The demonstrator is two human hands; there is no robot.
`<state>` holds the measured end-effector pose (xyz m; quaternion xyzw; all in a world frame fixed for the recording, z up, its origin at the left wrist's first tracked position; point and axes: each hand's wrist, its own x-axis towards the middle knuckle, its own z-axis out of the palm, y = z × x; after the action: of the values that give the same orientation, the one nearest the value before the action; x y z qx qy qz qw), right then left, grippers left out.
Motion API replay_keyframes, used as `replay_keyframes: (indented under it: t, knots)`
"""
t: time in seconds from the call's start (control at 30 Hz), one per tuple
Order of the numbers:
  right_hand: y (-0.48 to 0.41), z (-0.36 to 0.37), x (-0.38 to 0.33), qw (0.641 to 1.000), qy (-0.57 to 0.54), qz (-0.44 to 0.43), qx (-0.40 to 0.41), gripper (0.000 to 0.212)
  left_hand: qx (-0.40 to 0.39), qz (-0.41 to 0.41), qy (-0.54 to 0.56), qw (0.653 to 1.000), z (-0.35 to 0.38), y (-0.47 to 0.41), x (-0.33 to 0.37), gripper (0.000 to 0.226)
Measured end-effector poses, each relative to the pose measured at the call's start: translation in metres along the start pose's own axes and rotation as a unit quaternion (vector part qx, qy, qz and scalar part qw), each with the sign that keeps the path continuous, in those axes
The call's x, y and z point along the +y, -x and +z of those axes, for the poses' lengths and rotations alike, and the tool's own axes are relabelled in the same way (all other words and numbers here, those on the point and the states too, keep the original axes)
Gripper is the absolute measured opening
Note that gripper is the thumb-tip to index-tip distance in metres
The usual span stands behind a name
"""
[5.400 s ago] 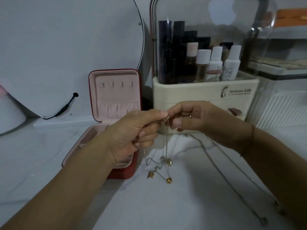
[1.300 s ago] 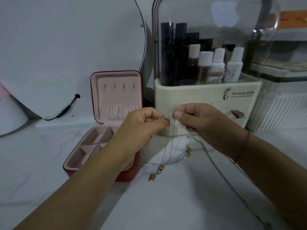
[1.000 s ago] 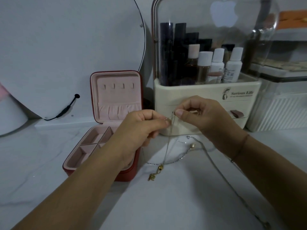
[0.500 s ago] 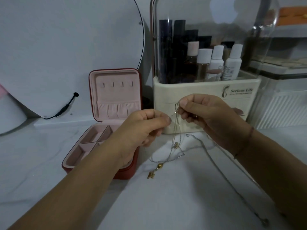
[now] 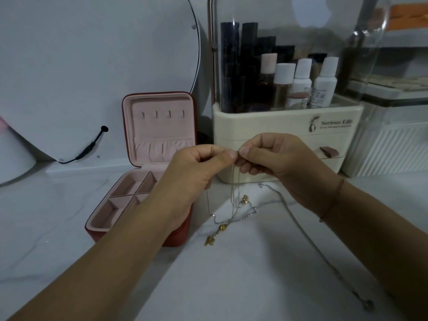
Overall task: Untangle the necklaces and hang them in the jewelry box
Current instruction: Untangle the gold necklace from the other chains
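My left hand [image 5: 194, 172] and my right hand [image 5: 278, 161] meet above the table, each pinching the top of the thin tangled necklaces [image 5: 232, 205]. The chains hang down from my fingertips to the white tabletop, where gold pendants [image 5: 218, 230] lie in a small heap. A separate long silver chain [image 5: 301, 230] trails across the table toward the lower right. The red jewelry box [image 5: 159, 140] stands open at the left, its pink lid upright with a row of hooks and a pocket. My left wrist covers part of its tray.
A cream cosmetics organiser [image 5: 287, 140] with a clear lid and several bottles stands right behind my hands. A round mirror [image 5: 97, 66] with a black cable leans at the back left. A white ribbed container [image 5: 391, 149] is at the right.
My hands have drawn close together again, fingertips nearly touching on the chain. The small gold pendant has sunk a little toward the table. The view shifted slightly.
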<state>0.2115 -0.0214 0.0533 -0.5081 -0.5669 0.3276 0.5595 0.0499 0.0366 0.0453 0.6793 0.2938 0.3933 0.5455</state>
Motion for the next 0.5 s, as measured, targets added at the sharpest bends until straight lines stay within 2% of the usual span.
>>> replay_keyframes:
  t: [0.07,0.13,0.17,0.3,0.37,0.5]
  knots:
    - [0.0,0.001,0.0,1.0,0.007,-0.004,-0.001,0.01,0.0,-0.021,0.018,1.0,0.001,-0.001,0.0,0.011]
    - [0.0,0.002,0.0,1.0,0.02,-0.013,-0.004,0.009,-0.011,-0.068,0.075,0.995,0.003,-0.002,0.0,0.024]
    - [0.001,0.003,-0.001,0.999,0.025,-0.02,-0.005,0.009,-0.019,-0.094,0.107,0.99,0.003,-0.002,0.0,0.023]
    - [0.002,0.003,-0.001,0.998,0.037,-0.05,0.001,0.005,-0.064,-0.14,0.204,0.967,0.005,-0.002,0.002,0.003]
    - [0.003,0.001,-0.002,0.998,0.03,-0.063,0.004,0.003,-0.067,-0.142,0.228,0.961,0.001,-0.003,0.002,0.018]
    - [0.005,0.0,-0.005,0.993,0.042,-0.106,-0.007,0.005,-0.111,-0.138,0.239,0.955,-0.007,-0.006,0.006,0.033]
